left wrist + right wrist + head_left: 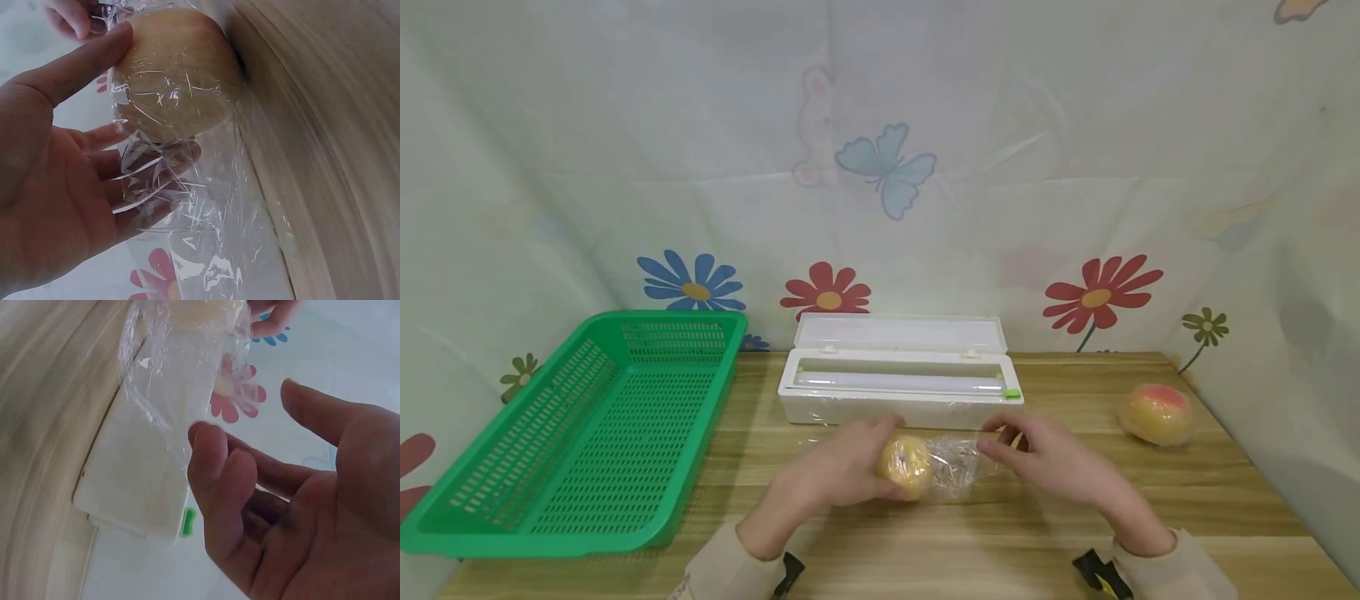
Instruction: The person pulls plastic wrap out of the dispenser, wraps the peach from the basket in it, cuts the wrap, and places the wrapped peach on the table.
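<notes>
Left hand (838, 471) cupping wrapped peach (906, 467), right hand (1045, 462) spread at film (957, 467), dispenser (898, 392) just behind

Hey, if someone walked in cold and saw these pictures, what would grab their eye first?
Probably the two hands at the table's front middle: the left hand holds a yellowish fruit half wrapped in cling film, while the right hand touches the film's loose end. Next, the big green basket on the left and the open white film dispenser behind the hands.
</notes>
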Demonstrator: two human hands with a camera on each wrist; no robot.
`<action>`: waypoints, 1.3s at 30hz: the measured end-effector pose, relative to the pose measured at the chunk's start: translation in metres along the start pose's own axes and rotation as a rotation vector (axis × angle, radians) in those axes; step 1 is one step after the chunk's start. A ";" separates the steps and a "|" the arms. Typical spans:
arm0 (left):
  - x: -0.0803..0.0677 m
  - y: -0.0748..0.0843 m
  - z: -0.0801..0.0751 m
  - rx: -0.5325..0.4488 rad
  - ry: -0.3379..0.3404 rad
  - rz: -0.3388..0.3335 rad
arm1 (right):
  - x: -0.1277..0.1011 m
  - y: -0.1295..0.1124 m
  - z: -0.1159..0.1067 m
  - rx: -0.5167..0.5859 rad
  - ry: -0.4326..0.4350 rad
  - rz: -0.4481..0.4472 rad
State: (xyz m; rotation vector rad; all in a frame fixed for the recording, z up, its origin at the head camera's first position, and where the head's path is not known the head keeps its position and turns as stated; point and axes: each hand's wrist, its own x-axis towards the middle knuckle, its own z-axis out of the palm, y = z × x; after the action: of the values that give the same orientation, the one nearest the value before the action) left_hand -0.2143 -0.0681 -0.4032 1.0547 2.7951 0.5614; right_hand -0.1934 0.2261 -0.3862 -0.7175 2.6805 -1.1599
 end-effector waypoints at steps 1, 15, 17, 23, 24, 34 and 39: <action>0.000 0.000 0.000 -0.014 0.000 0.005 | 0.000 0.001 0.000 -0.035 0.030 0.014; 0.002 0.009 -0.004 0.087 0.015 0.017 | 0.013 0.029 -0.011 -0.316 0.466 0.048; 0.003 0.012 -0.005 0.101 0.013 0.026 | 0.016 0.034 -0.011 -0.280 0.484 0.062; 0.010 0.021 -0.010 0.096 0.022 0.057 | 0.026 0.045 -0.007 -0.163 0.486 0.108; 0.013 0.023 -0.012 0.096 0.021 0.066 | 0.027 0.047 -0.006 -0.153 0.482 0.111; 0.048 0.053 -0.042 0.184 -0.054 0.122 | 0.034 0.055 -0.004 -0.148 0.469 0.104; 0.066 0.065 -0.049 0.242 -0.137 0.125 | 0.034 0.057 -0.004 -0.157 0.476 0.091</action>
State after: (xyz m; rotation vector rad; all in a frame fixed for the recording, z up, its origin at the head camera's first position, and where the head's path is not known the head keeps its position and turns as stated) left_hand -0.2348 0.0046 -0.3310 1.2674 2.7398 0.1546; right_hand -0.2455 0.2456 -0.4220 -0.3651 3.1824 -1.2372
